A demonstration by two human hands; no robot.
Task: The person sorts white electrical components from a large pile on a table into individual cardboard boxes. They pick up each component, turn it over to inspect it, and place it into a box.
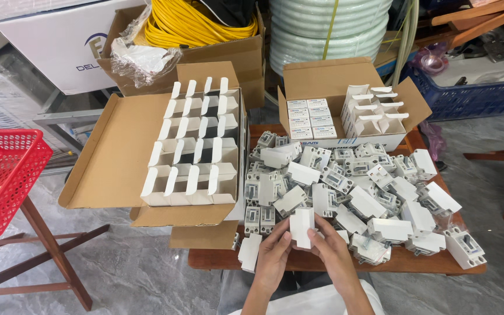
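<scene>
Small white carton (301,226), held closed between left hand (272,256) and right hand (335,248) at the table's (322,262) six o'clock edge, looked folded, so placing it into the big box (196,146) at ten o'clock would need a careful upright fit.

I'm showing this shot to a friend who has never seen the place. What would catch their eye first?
Probably the heap of small grey-and-white electrical units covering the wooden table, with the left hand and right hand holding a small white box at its near edge. Next, the large carton of open white boxes to the left, and the red basket at far left.
</scene>
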